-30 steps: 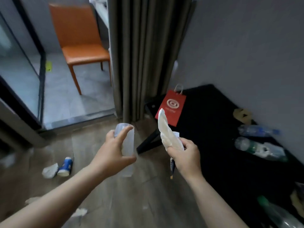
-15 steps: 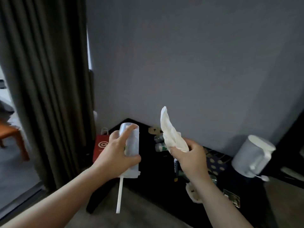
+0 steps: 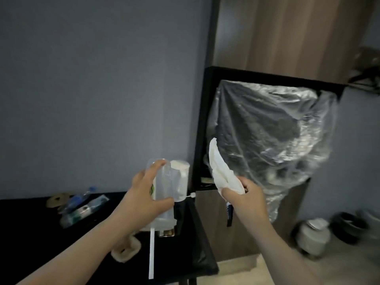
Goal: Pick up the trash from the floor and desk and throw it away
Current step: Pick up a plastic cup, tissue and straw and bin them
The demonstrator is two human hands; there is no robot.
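My left hand (image 3: pixel 144 199) grips a clear plastic cup (image 3: pixel 162 190) held upside down, and a white straw (image 3: pixel 151 256) hangs below it. In my right hand (image 3: pixel 243 199) is a crumpled white tissue (image 3: pixel 220 167) that sticks upward, together with a dark pen-like item (image 3: pixel 229 214) that pokes out under the fist. Both hands are raised above the right end of the black desk (image 3: pixel 30 233). Straight behind the tissue hangs a large clear plastic bag (image 3: pixel 273 140), draped over a dark shape in a black-framed niche.
On the desk lie plastic bottles (image 3: pixel 82 208), a tan scrap (image 3: pixel 58 199) and a cream-coloured piece (image 3: pixel 125 250). A white cylindrical pot (image 3: pixel 181 179) stands behind the cup. On the floor at the right are a white kettle (image 3: pixel 313 235) and a dark round container (image 3: pixel 349 227).
The view has swung right, from the curtain and floor to the desk's right end and the bag-covered niche. Both hands keep the same hold on the cup and the tissue.
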